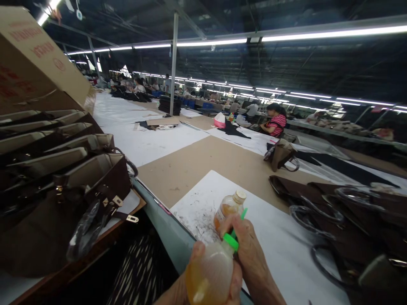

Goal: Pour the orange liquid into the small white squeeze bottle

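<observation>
A standing bottle (pixel 228 207) with a pale cap and some orange-brown liquid in it sits on a white sheet (pixel 270 237) on the work table, and just this side of it, close to the wearer, the two hands are busy. The left hand (pixel 195 255) is wrapped around a squeeze bottle (pixel 208 273), cloudy and partly filled with amber liquid, which is tilted with its green cap (pixel 230 242) towards the standing bottle. The right hand (pixel 248 241), right in front of the standing bottle and overlapping its lower part, has its fingers pinched on a slim green tip (pixel 243 213) that pokes up beside the standing bottle; I can't tell whether that tip is joined to the cap, or whether this hand touches the glass-like side behind it. Left of the standing bottle the sheet is speckled with dark smudges (pixel 200 218). Beyond it lies a brown board (pixel 197 156), and well off to its left a row of dark brown bags (pixel 108 171) stands with their mouths up, a big carton (pixel 47 55) leaning behind them. Right of the standing bottle, more bags (pixel 295 192) lie flat, and farther past it a co-worker in a pink striped top (pixel 276 125) is by the tables.
</observation>
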`<action>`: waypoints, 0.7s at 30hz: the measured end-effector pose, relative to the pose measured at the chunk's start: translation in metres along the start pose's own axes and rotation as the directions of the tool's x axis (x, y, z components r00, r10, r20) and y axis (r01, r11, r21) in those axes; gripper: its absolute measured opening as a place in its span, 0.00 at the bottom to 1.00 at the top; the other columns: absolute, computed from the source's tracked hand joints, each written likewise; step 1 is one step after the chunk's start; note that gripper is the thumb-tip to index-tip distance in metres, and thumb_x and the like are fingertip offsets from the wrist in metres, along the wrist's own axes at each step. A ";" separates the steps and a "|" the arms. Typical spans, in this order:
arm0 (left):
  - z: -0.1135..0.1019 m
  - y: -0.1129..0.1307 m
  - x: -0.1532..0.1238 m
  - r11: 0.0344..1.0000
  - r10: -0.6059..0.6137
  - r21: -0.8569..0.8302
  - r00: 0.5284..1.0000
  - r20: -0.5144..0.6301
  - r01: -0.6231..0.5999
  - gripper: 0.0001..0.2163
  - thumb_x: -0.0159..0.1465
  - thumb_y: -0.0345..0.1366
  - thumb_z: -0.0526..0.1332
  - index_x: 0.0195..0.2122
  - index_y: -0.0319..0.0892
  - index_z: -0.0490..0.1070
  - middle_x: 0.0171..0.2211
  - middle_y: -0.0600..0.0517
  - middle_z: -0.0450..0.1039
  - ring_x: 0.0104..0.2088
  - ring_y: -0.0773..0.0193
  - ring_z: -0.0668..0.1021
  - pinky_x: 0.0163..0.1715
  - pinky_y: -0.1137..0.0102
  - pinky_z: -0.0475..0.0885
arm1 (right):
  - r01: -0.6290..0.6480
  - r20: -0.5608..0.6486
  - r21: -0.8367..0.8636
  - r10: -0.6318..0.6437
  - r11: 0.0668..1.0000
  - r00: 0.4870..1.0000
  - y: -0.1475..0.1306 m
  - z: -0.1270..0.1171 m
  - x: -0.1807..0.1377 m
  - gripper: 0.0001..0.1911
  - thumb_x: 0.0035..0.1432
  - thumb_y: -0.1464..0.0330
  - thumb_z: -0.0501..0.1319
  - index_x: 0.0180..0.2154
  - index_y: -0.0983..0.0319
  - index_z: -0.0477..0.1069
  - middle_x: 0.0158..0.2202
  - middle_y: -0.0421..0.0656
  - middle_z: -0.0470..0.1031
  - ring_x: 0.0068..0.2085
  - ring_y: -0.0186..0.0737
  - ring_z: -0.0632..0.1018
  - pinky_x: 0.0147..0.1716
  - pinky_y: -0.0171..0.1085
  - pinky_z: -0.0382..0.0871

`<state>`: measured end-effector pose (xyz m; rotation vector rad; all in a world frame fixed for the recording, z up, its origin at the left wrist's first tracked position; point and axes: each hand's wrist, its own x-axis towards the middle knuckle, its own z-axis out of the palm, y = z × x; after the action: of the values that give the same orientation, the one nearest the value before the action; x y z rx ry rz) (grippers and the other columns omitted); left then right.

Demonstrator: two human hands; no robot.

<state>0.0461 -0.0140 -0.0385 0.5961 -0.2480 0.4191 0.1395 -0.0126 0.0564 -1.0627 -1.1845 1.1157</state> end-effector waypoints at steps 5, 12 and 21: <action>0.002 0.000 -0.011 0.997 -0.063 0.036 0.996 -0.061 0.065 0.36 0.37 0.68 0.57 0.24 0.32 0.70 0.14 0.50 0.64 0.12 0.72 0.62 0.10 0.76 0.52 | 0.034 -0.040 0.407 -0.020 0.913 0.999 -0.017 -0.004 0.003 0.27 0.58 0.50 0.50 0.17 0.62 0.61 0.13 0.33 0.51 0.16 0.27 0.52 0.19 0.32 0.49; 0.023 0.032 -0.012 0.996 -0.072 0.037 0.992 -0.100 0.076 0.25 0.40 0.46 0.64 0.37 0.36 0.67 0.27 0.44 0.73 0.25 0.57 0.75 0.22 0.70 0.68 | -0.022 0.006 0.323 0.021 0.946 1.000 -0.019 -0.018 -0.006 0.30 0.57 0.46 0.47 0.18 0.63 0.62 0.13 0.33 0.51 0.17 0.26 0.52 0.19 0.33 0.45; 0.027 0.041 -0.017 0.721 0.146 0.645 0.853 -0.501 0.255 0.21 0.42 0.30 0.67 0.39 0.40 0.65 0.28 0.57 0.65 0.27 0.71 0.66 0.23 0.79 0.60 | 0.012 -0.012 0.006 -0.012 1.000 1.000 -0.088 -0.015 -0.002 0.31 0.52 0.42 0.48 0.21 0.62 0.66 0.14 0.35 0.52 0.18 0.28 0.52 0.18 0.34 0.42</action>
<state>0.0096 -0.0045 -0.0022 1.2049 0.4960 0.6026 0.1614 -0.0277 0.1421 -1.0556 -1.1761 1.1018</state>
